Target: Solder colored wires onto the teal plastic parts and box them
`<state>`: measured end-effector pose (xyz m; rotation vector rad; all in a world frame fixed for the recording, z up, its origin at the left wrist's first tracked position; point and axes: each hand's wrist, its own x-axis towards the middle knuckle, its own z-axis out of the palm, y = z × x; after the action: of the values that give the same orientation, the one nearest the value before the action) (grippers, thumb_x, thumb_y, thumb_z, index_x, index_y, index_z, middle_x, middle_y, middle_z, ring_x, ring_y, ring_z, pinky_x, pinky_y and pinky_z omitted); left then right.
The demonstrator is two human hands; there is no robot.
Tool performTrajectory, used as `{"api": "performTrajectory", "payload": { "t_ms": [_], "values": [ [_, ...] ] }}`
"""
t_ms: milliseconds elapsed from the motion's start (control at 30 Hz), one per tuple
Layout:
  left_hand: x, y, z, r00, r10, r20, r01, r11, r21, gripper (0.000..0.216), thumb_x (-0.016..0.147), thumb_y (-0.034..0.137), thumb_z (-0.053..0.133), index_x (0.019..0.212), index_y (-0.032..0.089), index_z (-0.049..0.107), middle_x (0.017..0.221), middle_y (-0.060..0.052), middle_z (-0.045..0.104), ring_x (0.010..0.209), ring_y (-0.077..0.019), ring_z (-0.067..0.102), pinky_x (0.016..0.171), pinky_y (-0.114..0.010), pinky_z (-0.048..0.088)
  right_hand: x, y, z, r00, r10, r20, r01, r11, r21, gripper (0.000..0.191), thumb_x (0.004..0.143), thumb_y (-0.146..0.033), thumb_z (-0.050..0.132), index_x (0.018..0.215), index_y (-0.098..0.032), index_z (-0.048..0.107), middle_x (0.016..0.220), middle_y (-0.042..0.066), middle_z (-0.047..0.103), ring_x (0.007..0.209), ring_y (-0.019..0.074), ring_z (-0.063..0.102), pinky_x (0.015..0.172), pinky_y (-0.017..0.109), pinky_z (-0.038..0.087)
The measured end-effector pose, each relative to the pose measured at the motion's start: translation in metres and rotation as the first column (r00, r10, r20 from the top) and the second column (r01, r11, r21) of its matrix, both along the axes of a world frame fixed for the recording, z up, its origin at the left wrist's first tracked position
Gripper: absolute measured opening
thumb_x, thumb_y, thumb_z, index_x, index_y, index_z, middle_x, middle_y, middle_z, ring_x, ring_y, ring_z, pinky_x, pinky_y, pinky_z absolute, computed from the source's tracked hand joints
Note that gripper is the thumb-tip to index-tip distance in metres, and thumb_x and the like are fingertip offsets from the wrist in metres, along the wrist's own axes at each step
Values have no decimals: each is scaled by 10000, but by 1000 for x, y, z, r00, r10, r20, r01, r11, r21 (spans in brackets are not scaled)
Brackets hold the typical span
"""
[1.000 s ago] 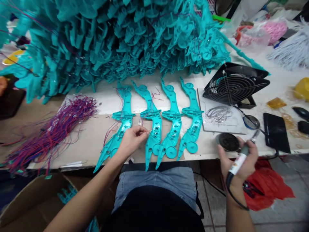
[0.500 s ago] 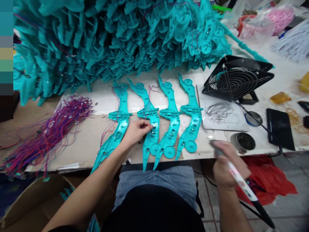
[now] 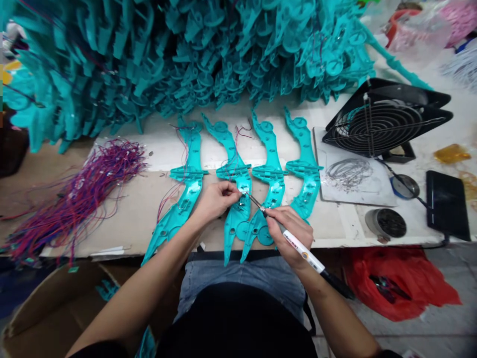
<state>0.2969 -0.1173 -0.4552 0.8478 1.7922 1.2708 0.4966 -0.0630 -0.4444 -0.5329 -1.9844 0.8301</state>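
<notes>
My right hand (image 3: pixel 292 231) grips a white soldering iron (image 3: pixel 303 251) like a pen. Its metal tip rests at or just over the small metal contacts in the second teal plastic part (image 3: pixel 237 211) from the left. Close beside that tip, my left hand (image 3: pixel 219 199) is pinched at the part's left edge; what the fingertips hold is too small to make out. Thin red and blue wires (image 3: pixel 235 149) lie over the upper half of this part. Similar teal parts lie to either side, the leftmost (image 3: pixel 192 191) with wires across it, the rightmost (image 3: pixel 305 186) partly behind my right hand.
A big heap of teal parts (image 3: pixel 186 54) fills the back. Left lies a bundle of red and blue wires (image 3: pixel 85 194). To the right are a black fan (image 3: pixel 383 122), a board with a solder coil (image 3: pixel 348 174), a round tin (image 3: pixel 385 223) and a black device (image 3: pixel 447 204).
My right hand has brought the soldering iron left and inward, from beside the table edge to the second part. The left hand stays pinched at that part. The view has shifted slightly.
</notes>
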Motion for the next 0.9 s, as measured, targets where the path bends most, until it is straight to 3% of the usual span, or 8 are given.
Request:
{"api": "performTrajectory", "payload": {
  "t_ms": [367, 600, 900],
  "values": [
    [1, 0, 4, 1000, -14, -18, 14, 1000, 0, 157, 665, 302, 657, 636, 151, 628, 621, 3, 609, 581, -104, 504, 542, -220, 396, -3, 0, -1, 1000, 20, 18, -21, 1000, 18, 215, 825, -94, 621, 990, -202, 708, 813, 42, 719, 752, 168, 654, 696, 344, 556],
    [3, -1, 7, 999, -6, -33, 6, 1000, -15, 177, 662, 331, 641, 624, 160, 613, 617, 4, 599, 578, -108, 497, 543, -225, 400, 3, 6, 8, 993, -119, -27, 120, 991, 55, 225, 831, -108, 603, 991, -220, 714, 831, 36, 720, 756, 185, 663, 685, 350, 554],
    [2, -1, 5, 998, -26, -53, 25, 1000, -5, 155, 675, 305, 637, 666, 151, 629, 600, 13, 565, 553, -99, 482, 515, -210, 390, 5, 8, 9, 990, -135, -27, 137, 988, 67, 229, 824, -92, 611, 986, -219, 709, 850, 39, 728, 756, 188, 664, 685, 358, 556]
  ]
}}
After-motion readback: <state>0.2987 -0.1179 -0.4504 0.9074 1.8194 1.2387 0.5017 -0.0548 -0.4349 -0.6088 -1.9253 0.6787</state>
